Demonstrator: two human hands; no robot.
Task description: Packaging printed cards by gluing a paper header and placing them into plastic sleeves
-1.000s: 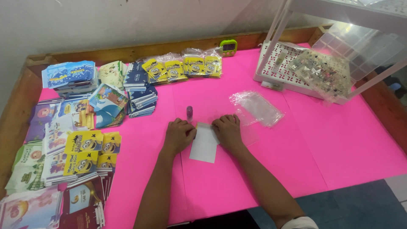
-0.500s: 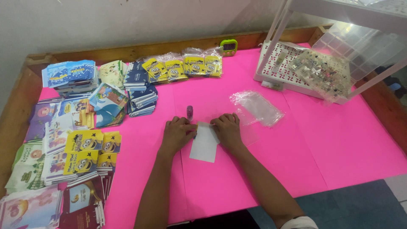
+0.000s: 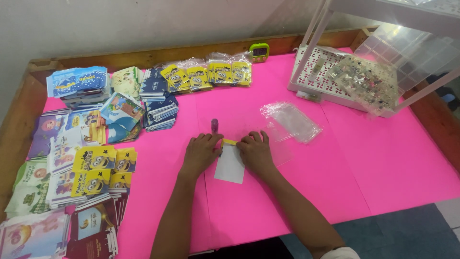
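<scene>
Head view, looking down on a pink table cover (image 3: 335, 182) w/ a wooden rim. Both hands rest flat near the middle, palms down. Left hand (image 3: 201, 152) presses its fingertips on the top left corner of a small white card (image 3: 230, 165); right hand (image 3: 255, 151) does the same at the top right. Fingers of both hands lie loosely curled and close together, pressed on the card, not clamped round it. A thin yellow strip (image 3: 229, 142) shows at the card's top edge, betw. the two hands. The card lies lengthwise toward the person, lower part uncovered.

Just beyond the left hand stands a small purple stick (image 3: 214, 125), upright; cannot tell if it touches anything but the table. Right of the right hand a clear plastic sleeve (image 3: 280, 148) lies flat, partly under that hand, and further right a loose heap of clear plastic bags (image 3: 290, 120).

Far right: white perforated rack (image 3: 330, 86) w/ a bag of small mixed bits (image 3: 366, 84) on it, clear compartment box (image 3: 412, 50) behind. Left side: many stacks of printed cards (image 3: 86, 158), some yellow w/ cartoon figures, some blue, some dark red. Along the back rim a row of yellow packets in plastic (image 3: 211, 74) and a small green timer (image 3: 259, 50).
</scene>
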